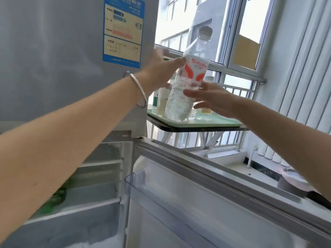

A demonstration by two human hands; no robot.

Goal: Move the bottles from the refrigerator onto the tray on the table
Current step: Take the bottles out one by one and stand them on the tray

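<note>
The left hand [161, 68], a bracelet [139, 90] on its wrist, grips a clear water bottle [195, 68] at its red-and-white label. The right hand [211, 99] is open, its straight fingers against the bottle's lower body. The bottle tilts, base at the green tray [206, 123] on the counter [197, 129]; contact unclear. Other bottles [161, 101] stand on the tray. The fridge [53, 51] is beside it, its lower door [197, 194] open.

I am standing in a home kitchen: a refrigerator [53, 51] is hanging open before me, and a small table [197, 129] is sitting by the barred window [250, 33].
</note>
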